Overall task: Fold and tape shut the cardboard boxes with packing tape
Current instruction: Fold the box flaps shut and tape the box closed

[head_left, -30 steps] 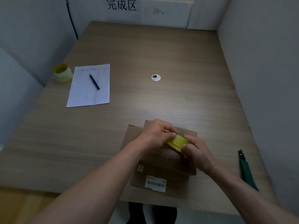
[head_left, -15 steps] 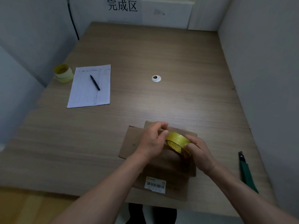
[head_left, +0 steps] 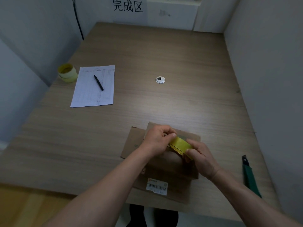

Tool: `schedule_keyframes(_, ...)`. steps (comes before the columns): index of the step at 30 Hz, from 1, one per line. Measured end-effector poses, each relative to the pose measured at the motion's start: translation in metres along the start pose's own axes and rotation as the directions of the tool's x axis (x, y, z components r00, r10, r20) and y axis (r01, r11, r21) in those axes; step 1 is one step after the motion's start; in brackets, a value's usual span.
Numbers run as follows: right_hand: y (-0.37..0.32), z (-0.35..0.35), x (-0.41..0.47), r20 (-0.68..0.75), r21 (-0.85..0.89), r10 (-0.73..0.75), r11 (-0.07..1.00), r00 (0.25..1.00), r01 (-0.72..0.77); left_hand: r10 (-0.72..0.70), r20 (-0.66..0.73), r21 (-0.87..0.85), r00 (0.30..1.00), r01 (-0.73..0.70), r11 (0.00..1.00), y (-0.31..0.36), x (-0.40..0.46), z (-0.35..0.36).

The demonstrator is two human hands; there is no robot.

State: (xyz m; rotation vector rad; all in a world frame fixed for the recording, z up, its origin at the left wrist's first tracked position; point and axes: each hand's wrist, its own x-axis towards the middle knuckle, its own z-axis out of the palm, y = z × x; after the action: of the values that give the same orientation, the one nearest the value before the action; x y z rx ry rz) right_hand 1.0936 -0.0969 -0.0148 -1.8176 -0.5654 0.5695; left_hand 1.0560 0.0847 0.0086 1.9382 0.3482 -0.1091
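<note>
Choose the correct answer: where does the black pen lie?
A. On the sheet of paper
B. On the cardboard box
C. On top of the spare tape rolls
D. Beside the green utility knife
A: the black pen lies slanted on the sheet of paper at the left of the table, away from the cardboard box and the green utility knife.

Wooden table (head_left: 180, 59): flattened cardboard box (head_left: 165, 176) beneath the fingers; paper sheet (head_left: 91, 94), spare tape rolls (head_left: 67, 74) far left; cutter (head_left: 250, 176) right.
</note>
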Motion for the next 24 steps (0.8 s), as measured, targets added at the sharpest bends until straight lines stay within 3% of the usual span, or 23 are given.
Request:
schedule_keyframes(7,0.000,0.000,0.002,0.032,0.038,0.001,0.999,0.999,-0.002,0.104,0.003,0.171,0.995,-0.103,0.980,0.005,0.002,0.004)
schedule_keyframes(11,-0.004,-0.002,0.008,-0.012,0.117,-0.007,0.993,1.000,0.009,0.190,-0.080,0.258,0.979,-0.163,0.952,0.002,-0.006,0.011)
schedule_keyframes(15,-0.002,-0.001,0.007,-0.008,-0.096,-0.011,0.995,1.000,0.011,0.139,-0.230,0.182,0.963,-0.098,0.979,-0.003,-0.007,0.008)
schedule_keyframes(19,0.005,0.012,0.007,-0.210,-0.376,-0.065,0.926,0.976,-0.019,0.115,-0.346,0.187,0.931,-0.051,0.981,-0.009,-0.013,0.011)
schedule_keyframes(22,0.011,0.020,0.002,-0.295,-0.512,-0.131,0.858,0.947,-0.040,-0.015,-0.537,0.053,0.843,0.052,0.997,-0.014,-0.011,-0.004)
schedule_keyframes(24,0.012,0.022,0.002,-0.312,-0.541,-0.136,0.839,0.940,-0.058,-0.014,-0.575,0.042,0.818,0.047,0.998,-0.020,-0.007,-0.024)
